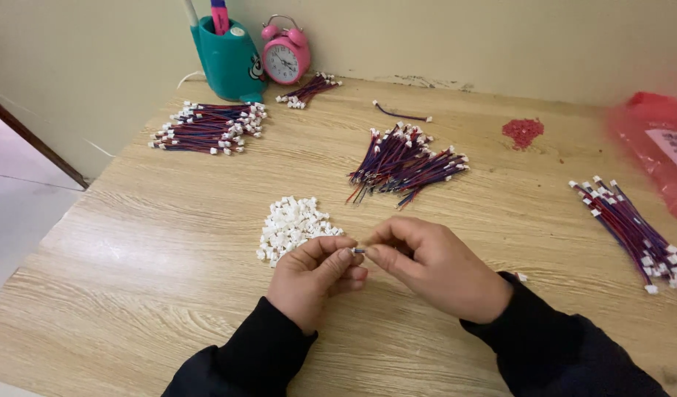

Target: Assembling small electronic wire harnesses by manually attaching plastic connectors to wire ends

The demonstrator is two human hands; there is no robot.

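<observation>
Wooden table (169, 294): both hands (316, 276) (437, 265) pinch a small connector (358, 251)

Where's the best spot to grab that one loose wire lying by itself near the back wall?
Probably pinch the single loose wire at mid-length, coming straight down from above. It lies flat on the wooden table, thin and slightly curved, apart from the bundles, so its middle is free for the fingertips.

A home worktable (169, 279), set against a plain wall. Far left stand a pink alarm clock (285, 53) and teal pen holder (228, 62)
</observation>
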